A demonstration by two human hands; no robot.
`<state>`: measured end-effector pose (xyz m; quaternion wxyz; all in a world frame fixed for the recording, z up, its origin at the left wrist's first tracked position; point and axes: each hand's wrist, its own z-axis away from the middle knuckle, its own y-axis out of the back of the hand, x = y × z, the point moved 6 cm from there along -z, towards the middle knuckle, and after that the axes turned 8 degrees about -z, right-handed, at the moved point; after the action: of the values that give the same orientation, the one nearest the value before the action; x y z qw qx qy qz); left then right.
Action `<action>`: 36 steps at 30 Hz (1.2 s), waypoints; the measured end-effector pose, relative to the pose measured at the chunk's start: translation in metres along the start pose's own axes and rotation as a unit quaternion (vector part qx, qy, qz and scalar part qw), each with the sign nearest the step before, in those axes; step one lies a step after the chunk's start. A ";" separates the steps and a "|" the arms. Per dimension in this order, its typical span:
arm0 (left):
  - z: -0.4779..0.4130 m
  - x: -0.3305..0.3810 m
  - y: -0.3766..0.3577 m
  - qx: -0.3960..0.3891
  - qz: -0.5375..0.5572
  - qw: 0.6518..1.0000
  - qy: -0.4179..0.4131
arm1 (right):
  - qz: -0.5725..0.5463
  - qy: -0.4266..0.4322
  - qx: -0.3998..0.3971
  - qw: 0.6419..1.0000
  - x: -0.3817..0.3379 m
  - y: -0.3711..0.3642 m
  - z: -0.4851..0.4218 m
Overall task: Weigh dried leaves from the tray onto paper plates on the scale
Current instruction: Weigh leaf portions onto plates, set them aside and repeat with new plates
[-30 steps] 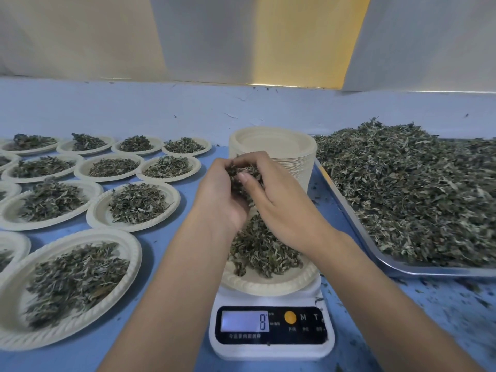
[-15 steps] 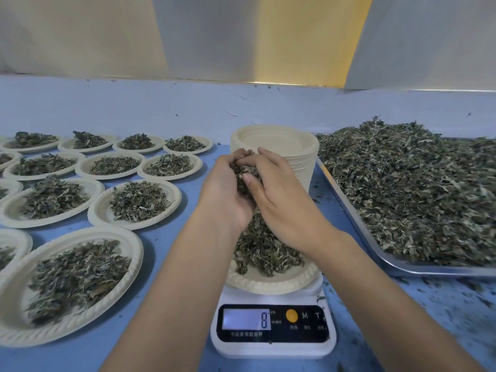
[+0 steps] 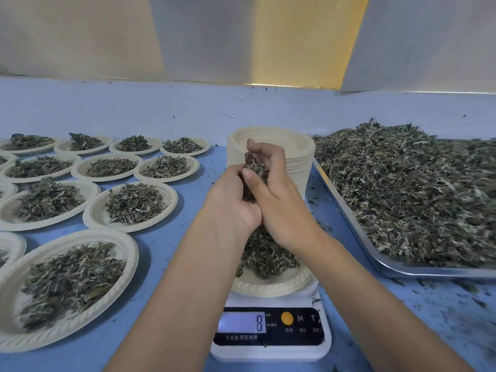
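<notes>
Left hand (image 3: pixel 232 208), right hand (image 3: pixel 280 210) cup leaves (image 3: pixel 255 171)

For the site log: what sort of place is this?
Likely a small herb or tea portioning bench rather than a home kitchen: a shallow steel tray heaped with dried green leaves, a white digital scale, and rows of filled beige paper plates on a blue table.

The left hand (image 3: pixel 230 208) and right hand (image 3: pixel 279 200) hide perhaps half the plate (image 3: pixel 271 287), and the tray (image 3: pixel 402 269) runs past the right edge.
</notes>
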<state>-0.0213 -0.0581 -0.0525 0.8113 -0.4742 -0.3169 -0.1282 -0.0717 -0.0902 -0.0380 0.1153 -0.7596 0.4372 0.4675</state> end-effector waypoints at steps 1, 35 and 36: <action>0.002 0.000 -0.004 -0.006 0.007 1.000 -0.002 | -0.023 0.005 0.010 1.000 -0.001 0.002 0.000; -0.046 -0.117 -0.125 -0.156 -0.252 0.952 0.074 | -0.082 -0.190 0.435 0.876 0.068 0.192 0.047; -0.044 -0.116 -0.124 -0.161 -0.253 0.951 0.079 | -0.060 -0.196 0.428 0.880 0.070 0.191 0.047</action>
<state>-0.1560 -0.1705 -0.0562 0.6874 -0.4914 -0.3368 -0.4155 -0.2353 -0.2141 -0.0751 0.5405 -0.5534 0.5171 0.3663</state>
